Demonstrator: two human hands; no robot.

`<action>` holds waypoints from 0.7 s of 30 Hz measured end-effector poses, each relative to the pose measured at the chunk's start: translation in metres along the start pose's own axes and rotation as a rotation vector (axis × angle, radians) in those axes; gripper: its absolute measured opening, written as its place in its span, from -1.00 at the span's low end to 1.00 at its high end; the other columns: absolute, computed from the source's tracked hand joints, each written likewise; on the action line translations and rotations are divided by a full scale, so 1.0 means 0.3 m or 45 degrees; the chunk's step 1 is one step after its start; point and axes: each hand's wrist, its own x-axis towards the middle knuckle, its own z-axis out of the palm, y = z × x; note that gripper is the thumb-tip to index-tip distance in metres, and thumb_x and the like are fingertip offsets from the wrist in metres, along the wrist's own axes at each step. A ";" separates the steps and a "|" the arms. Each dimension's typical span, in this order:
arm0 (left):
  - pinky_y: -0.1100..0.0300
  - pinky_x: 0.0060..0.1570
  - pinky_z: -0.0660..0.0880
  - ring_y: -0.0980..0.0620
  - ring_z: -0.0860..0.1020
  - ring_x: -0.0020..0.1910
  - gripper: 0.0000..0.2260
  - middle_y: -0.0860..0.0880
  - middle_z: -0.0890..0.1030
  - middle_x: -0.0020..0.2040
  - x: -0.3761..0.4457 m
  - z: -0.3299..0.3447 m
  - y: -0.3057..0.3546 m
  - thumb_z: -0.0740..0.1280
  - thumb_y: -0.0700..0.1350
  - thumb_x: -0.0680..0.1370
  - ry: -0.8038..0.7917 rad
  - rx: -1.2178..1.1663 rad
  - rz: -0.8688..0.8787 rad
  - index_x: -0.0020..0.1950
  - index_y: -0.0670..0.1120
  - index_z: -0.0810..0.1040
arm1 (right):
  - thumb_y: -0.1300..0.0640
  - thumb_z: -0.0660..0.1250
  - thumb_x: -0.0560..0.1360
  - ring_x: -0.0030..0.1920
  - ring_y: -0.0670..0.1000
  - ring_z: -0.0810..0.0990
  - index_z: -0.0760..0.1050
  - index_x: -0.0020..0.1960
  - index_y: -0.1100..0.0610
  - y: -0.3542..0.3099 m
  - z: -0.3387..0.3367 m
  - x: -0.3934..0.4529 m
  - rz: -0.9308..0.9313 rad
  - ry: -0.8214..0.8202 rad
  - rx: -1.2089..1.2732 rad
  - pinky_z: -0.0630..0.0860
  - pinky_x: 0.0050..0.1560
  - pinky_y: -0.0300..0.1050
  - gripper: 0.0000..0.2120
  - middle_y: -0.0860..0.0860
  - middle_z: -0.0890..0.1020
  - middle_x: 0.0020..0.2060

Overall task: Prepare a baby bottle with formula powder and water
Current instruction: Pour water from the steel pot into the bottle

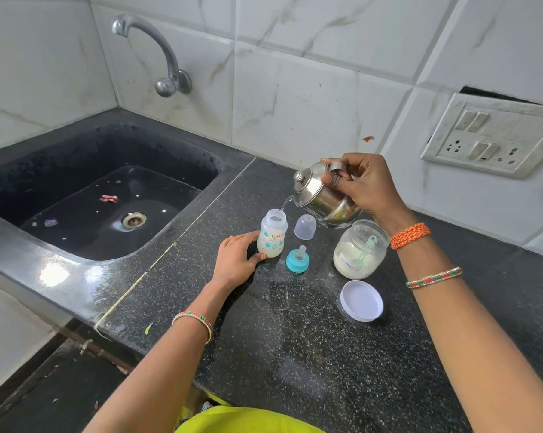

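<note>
Right hand grips the tilted steel kettle, pouring water into the baby bottle; left hand grips its base.

Baby bottle: translucent white, red and teal prints. Nipple ring: teal. Steel kettle: silver. Formula jar: clear, cream powder. Jar lid: white. Countertop: black, white-speckled. Wall tiles: white, grey-veined.

I see sink left, set in counter. Bottle on counter right of sink; dome cap just right of bottle, teat ring in front. Jar further right, lid before it. Kettle above, between bottle and jar.
</note>
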 end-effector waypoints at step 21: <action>0.05 0.35 0.18 0.00 0.43 0.32 -0.52 0.01 0.53 0.32 0.001 0.000 0.003 0.40 -0.06 0.49 0.029 0.015 0.020 0.39 0.00 0.40 | 0.30 0.47 0.37 0.09 -0.13 0.64 0.40 -0.48 0.00 0.026 0.013 -0.039 0.022 0.120 0.290 0.54 -0.18 -0.28 -0.61 -0.13 0.66 -0.33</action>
